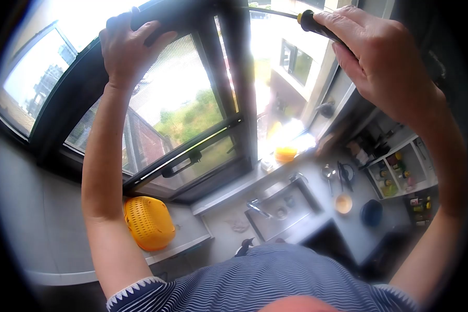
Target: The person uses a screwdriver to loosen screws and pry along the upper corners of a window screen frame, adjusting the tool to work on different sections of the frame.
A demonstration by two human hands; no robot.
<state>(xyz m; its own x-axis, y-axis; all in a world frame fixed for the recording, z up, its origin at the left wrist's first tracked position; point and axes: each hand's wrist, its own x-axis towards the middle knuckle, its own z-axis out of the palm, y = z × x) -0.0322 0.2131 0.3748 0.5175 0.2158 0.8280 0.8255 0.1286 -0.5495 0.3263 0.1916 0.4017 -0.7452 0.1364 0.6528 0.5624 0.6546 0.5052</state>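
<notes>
High beside the dark-framed window [207, 62], above the kitchen counter, both hands are raised well apart. The right hand [377, 57] is closed around the black-and-yellow handle of what looks like a screwdriver [317, 27], thumb and fingers wrapped on it. From that grip the thin shaft runs leftward, almost level and tipping slightly up, its long axis pointing across at the window's upper frame. I can't tell whether the tip touches. The left hand [130, 47] is nearer the frame, its fingers laid over the upper bar and the thumb spread apart; whether it clamps or merely steadies, I can't tell.
</notes>
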